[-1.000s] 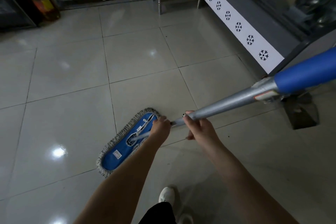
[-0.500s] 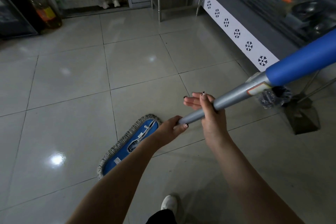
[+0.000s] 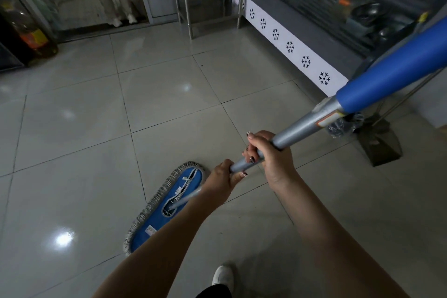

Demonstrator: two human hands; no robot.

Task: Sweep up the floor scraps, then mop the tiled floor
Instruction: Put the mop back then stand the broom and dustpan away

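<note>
Both hands grip the mop handle (image 3: 302, 128) near the middle of the frame. The left hand (image 3: 223, 180) is curled round the grey pole lower down, and the right hand (image 3: 272, 155) is wrapped round it just above. The mop head (image 3: 167, 205) lies flat on the tiled floor (image 3: 72, 152), lower left of centre. A dustpan (image 3: 379, 145) stands at the right.
</note>
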